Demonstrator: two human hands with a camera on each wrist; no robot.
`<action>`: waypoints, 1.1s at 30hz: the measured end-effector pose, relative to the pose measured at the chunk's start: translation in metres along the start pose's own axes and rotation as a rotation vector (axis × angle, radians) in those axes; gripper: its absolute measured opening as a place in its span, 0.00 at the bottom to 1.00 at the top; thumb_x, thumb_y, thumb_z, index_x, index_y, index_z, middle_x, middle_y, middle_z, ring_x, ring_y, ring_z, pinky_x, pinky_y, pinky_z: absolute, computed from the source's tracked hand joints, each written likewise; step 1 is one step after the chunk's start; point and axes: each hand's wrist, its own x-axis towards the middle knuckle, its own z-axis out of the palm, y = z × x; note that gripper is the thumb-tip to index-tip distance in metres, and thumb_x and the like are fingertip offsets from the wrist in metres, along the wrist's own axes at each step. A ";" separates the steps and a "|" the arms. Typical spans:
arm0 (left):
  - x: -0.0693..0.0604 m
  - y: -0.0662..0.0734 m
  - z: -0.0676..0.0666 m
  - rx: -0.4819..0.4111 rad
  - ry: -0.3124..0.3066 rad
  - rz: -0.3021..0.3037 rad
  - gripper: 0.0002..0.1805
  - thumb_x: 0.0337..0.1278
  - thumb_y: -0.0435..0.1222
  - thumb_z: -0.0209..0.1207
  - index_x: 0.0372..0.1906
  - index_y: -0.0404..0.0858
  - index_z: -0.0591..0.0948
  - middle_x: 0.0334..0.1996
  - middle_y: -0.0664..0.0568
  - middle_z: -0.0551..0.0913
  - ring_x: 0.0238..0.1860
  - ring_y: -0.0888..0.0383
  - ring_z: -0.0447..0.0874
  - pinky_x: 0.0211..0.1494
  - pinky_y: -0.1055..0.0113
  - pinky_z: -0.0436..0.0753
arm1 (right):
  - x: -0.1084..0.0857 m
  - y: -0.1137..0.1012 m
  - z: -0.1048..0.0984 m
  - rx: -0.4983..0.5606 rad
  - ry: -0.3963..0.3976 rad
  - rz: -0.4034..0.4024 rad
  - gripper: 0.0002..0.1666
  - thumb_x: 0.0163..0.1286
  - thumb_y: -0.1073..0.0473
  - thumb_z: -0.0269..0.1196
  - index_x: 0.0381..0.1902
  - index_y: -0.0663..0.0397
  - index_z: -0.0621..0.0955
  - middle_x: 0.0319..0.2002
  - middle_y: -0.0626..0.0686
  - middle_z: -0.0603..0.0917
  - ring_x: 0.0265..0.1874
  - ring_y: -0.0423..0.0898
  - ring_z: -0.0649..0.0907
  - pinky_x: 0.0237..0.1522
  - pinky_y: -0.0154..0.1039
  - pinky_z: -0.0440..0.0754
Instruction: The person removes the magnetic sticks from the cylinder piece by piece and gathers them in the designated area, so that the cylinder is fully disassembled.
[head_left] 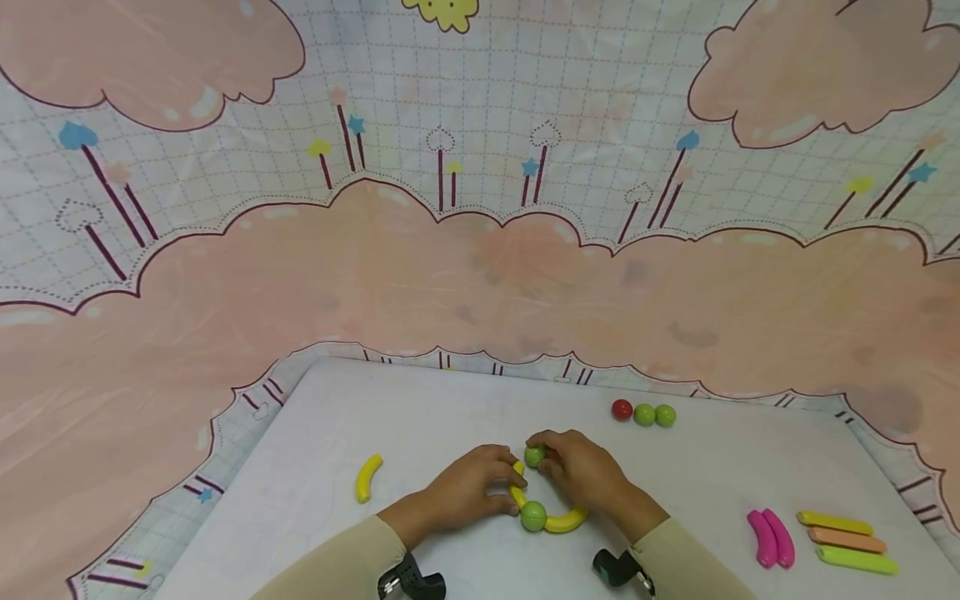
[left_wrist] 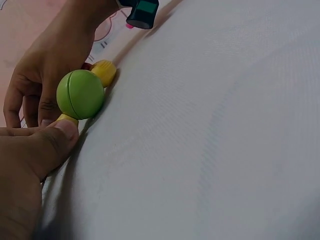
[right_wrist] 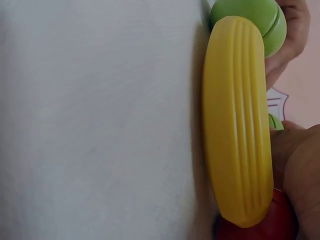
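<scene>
In the head view my left hand [head_left: 468, 487] pinches a yellow curved stick [head_left: 517, 495] between fingers and thumb. This stick meets a green ball [head_left: 533, 516], and a second yellow curved stick [head_left: 566, 522] runs from that ball toward my right hand [head_left: 588, 471]. My right fingers hold another green ball [head_left: 535, 456] near the far end of the left stick; whether they touch is unclear. The right wrist view shows a red ball [right_wrist: 265, 222] at the second stick's other end, hidden under the right hand in the head view.
A loose yellow curved stick [head_left: 367, 478] lies left on the white table [head_left: 442, 400]. A red ball [head_left: 622, 409] and two green balls [head_left: 655, 415] sit at the back. On the right lie two pink curved sticks [head_left: 770, 538] and straight yellow, orange and green sticks [head_left: 847, 539].
</scene>
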 end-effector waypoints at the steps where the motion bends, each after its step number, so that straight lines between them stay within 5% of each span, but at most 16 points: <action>1: 0.000 0.000 0.000 -0.001 0.002 -0.003 0.16 0.60 0.47 0.71 0.53 0.54 0.87 0.62 0.57 0.79 0.71 0.53 0.68 0.74 0.53 0.66 | 0.000 -0.001 0.000 0.002 -0.001 0.007 0.18 0.70 0.57 0.70 0.56 0.36 0.84 0.42 0.40 0.82 0.41 0.43 0.79 0.48 0.51 0.84; 8: -0.001 0.003 0.000 -0.008 -0.010 -0.014 0.18 0.62 0.47 0.70 0.57 0.53 0.86 0.63 0.57 0.77 0.72 0.52 0.68 0.73 0.53 0.67 | -0.002 -0.002 -0.001 -0.002 -0.004 -0.004 0.22 0.70 0.58 0.70 0.60 0.41 0.83 0.44 0.42 0.83 0.44 0.44 0.80 0.50 0.51 0.83; 17: -0.003 0.001 0.001 -0.009 -0.005 -0.014 0.31 0.62 0.48 0.70 0.69 0.46 0.78 0.69 0.53 0.75 0.73 0.51 0.66 0.74 0.53 0.66 | -0.033 -0.019 -0.002 -0.111 0.173 -0.162 0.13 0.65 0.51 0.73 0.47 0.43 0.87 0.47 0.40 0.85 0.54 0.44 0.79 0.61 0.49 0.76; 24: 0.001 0.001 0.001 -0.016 -0.003 -0.050 0.39 0.57 0.52 0.73 0.71 0.43 0.74 0.68 0.53 0.75 0.73 0.51 0.66 0.75 0.53 0.65 | -0.053 -0.031 -0.002 -0.108 0.079 -0.170 0.16 0.65 0.47 0.73 0.48 0.45 0.87 0.45 0.37 0.84 0.60 0.46 0.79 0.61 0.50 0.77; 33: 0.003 -0.002 0.003 -0.014 0.023 0.011 0.34 0.57 0.49 0.74 0.68 0.46 0.78 0.64 0.61 0.79 0.70 0.54 0.70 0.74 0.54 0.67 | -0.025 -0.018 -0.003 -0.131 0.204 -0.145 0.26 0.66 0.54 0.74 0.61 0.46 0.82 0.57 0.47 0.83 0.60 0.48 0.79 0.62 0.49 0.78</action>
